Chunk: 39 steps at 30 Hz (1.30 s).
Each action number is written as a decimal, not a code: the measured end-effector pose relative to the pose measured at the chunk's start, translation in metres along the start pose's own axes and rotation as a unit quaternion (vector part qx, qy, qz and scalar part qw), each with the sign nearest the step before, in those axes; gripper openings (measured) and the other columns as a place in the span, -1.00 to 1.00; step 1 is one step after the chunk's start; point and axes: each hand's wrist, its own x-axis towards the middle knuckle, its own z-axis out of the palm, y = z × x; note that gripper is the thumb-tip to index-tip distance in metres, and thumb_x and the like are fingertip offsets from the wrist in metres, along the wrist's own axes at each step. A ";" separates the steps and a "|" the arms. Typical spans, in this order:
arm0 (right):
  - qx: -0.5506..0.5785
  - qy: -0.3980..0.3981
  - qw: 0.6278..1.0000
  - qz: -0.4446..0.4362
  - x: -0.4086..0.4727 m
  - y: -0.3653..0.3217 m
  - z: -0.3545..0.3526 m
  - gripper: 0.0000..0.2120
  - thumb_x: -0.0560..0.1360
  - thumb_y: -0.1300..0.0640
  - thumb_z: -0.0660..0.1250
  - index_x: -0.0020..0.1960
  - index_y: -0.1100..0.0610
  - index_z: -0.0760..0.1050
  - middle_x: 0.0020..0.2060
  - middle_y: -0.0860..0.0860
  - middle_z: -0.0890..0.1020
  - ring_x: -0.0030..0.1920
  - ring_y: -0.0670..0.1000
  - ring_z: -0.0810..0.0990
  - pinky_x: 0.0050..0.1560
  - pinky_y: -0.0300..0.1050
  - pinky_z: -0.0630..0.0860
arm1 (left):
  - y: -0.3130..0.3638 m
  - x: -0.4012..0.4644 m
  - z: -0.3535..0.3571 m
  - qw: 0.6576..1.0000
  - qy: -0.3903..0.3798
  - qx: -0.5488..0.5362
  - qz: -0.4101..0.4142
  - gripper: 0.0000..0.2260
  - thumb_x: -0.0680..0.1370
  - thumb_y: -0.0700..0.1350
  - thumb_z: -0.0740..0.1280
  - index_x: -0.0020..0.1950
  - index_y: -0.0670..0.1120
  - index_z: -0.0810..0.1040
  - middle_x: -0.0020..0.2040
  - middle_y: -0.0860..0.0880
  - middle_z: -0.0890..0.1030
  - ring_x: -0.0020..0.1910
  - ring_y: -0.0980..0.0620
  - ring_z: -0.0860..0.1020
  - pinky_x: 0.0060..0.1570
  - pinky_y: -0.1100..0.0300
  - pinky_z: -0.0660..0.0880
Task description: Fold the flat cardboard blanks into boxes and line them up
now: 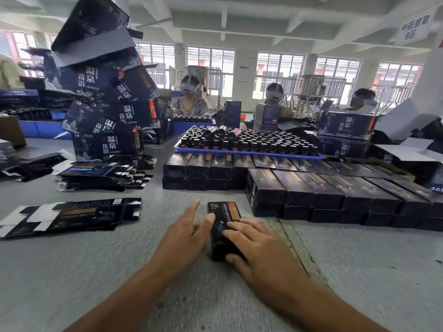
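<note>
Box [224, 227] just folded lies on the grey surface [96, 259] between both hands, well short of the stacked row of finished boxes [335, 195]. The right hand [254, 245] lies over it, fingers curled round its near end; the left hand [184, 233] rests beside it, fingers loose. Likely step: lining up. Next, the box wants sliding against the row, then a fresh blank from the flat pile [72, 214].

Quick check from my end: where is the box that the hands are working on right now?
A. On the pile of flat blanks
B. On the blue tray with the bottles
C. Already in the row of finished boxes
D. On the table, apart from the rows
D. The box lies on the grey table under the right hand, left hand alongside, short of the finished rows.
</note>
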 end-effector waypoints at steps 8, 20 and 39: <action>-0.119 0.058 0.991 0.021 0.021 0.010 0.001 -0.66 0.48 0.04 0.48 0.25 -0.03 0.61 0.14 -0.10 0.68 -0.02 0.03 0.57 -0.13 -0.08 0.57 | -0.006 0.000 0.003 0.994 0.032 0.108 0.007 -0.51 0.65 0.22 0.14 0.57 0.16 0.18 0.44 0.00 0.42 0.30 0.07 0.45 0.28 0.09 0.43; -0.111 -0.039 0.982 0.150 0.072 0.030 0.016 -0.49 0.58 0.35 0.14 0.51 0.12 0.27 0.49 0.06 0.36 0.13 0.24 0.62 0.03 0.08 0.55 | -0.014 0.006 0.004 0.993 0.040 0.112 0.019 -0.58 0.63 0.21 0.18 0.48 0.15 0.32 0.19 0.07 0.56 0.17 0.11 0.51 0.20 0.12 0.46; -0.041 -0.075 0.983 0.161 0.064 0.032 0.026 -0.15 0.51 0.42 0.14 0.63 -0.05 -0.15 0.62 0.08 -0.18 -0.21 0.11 0.42 -0.24 0.00 0.39 | -0.004 0.001 0.000 0.993 0.019 0.114 0.008 -0.53 0.63 0.23 0.14 0.52 0.17 0.24 0.25 0.12 0.53 0.20 0.14 0.48 0.25 0.14 0.44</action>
